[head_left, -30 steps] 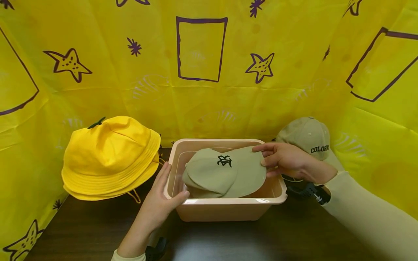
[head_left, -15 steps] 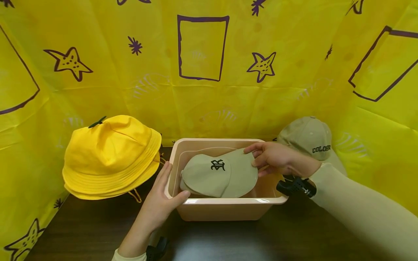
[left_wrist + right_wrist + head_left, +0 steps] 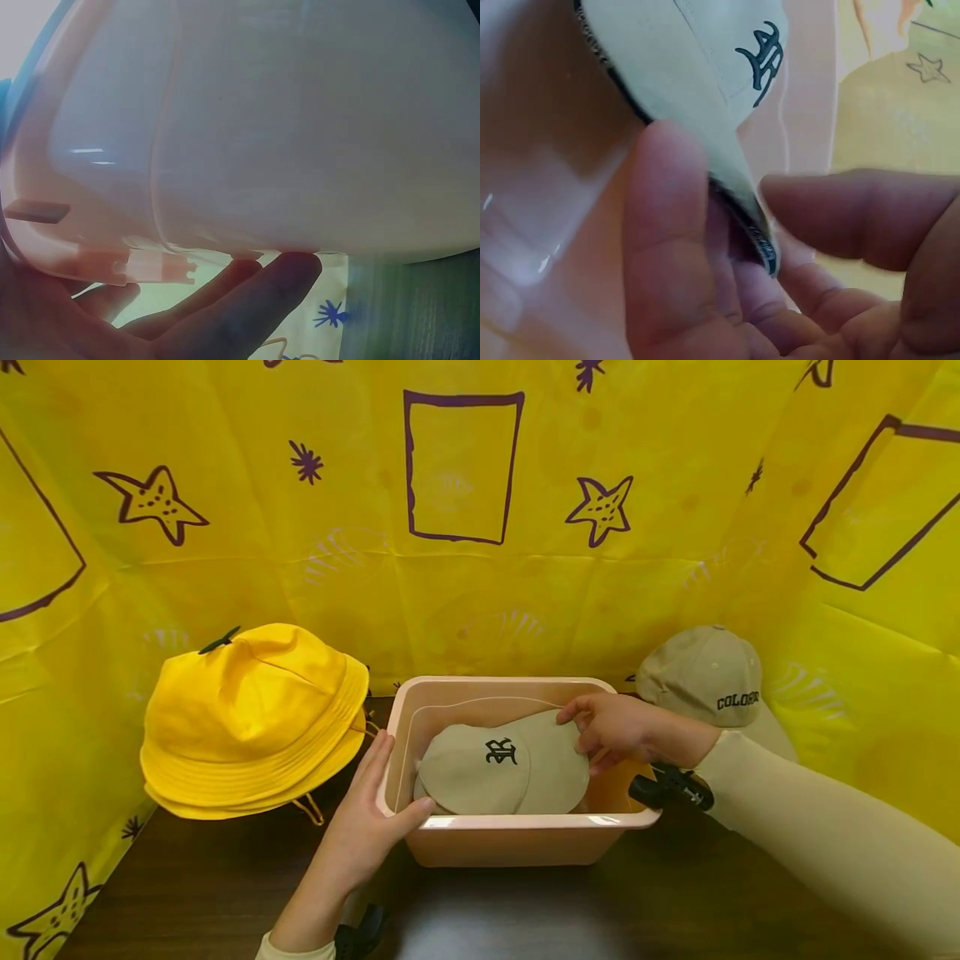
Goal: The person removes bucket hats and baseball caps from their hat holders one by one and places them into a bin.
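A beige baseball cap with a dark embroidered letter lies inside a pale pink plastic tub, crown to the left and brim to the right. My right hand holds the brim by its edge. In the right wrist view the brim passes between the thumb and fingers. My left hand grips the tub at its left end, thumb over the rim at the front corner. Seen from the left wrist, its fingers press against the tub's outer wall.
A stack of yellow bucket hats with cords stands left of the tub. Another beige cap with lettering sits at the back right, partly behind my right arm. A yellow patterned cloth rises behind the dark table.
My right hand has moved left and slightly down with the baseball cap, which has settled lower into the tub. The left hand has stayed on the tub's end.
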`<move>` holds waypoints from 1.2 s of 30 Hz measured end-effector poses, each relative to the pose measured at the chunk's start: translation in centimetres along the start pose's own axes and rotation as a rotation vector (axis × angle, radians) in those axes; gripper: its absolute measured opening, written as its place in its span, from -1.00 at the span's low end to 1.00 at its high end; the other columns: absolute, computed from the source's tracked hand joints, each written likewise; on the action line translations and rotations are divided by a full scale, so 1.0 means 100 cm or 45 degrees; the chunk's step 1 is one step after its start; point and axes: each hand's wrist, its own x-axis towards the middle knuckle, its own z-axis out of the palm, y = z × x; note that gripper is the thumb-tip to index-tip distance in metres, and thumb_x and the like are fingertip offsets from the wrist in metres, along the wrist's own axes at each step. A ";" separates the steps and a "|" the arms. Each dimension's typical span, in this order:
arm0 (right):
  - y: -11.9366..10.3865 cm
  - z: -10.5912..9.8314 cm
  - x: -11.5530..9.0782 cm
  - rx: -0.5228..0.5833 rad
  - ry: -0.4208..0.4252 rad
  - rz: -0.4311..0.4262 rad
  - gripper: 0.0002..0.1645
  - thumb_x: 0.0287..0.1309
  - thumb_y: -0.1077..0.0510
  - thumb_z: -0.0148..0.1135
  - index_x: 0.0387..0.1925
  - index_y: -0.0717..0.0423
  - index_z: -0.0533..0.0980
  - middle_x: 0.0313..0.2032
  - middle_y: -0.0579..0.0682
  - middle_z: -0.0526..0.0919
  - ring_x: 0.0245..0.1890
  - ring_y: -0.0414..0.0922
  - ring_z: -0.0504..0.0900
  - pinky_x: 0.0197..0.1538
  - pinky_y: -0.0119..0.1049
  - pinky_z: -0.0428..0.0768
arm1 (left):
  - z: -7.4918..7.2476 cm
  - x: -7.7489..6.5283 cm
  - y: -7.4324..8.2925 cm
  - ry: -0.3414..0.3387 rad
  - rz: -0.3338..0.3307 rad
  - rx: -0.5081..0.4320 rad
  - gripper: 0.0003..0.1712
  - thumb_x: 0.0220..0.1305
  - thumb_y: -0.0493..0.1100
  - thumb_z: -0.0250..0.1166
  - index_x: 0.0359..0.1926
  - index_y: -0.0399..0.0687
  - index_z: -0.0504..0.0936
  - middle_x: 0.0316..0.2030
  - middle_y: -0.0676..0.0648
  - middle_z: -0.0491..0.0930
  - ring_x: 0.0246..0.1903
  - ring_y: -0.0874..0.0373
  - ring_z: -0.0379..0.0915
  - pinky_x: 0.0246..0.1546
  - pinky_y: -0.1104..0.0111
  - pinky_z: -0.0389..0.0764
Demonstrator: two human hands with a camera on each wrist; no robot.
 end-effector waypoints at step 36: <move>-0.020 0.029 -0.005 -0.646 -0.325 -0.087 -0.21 0.13 0.13 0.41 0.40 -0.15 0.39 0.39 0.08 0.32 0.24 0.12 0.44 0.00 -0.01 0.58 | 0.000 -0.001 0.001 0.001 0.024 -0.009 0.17 0.14 0.05 0.50 0.58 -0.11 -0.01 0.55 0.00 -0.16 0.48 -0.08 -0.19 0.34 -0.04 0.06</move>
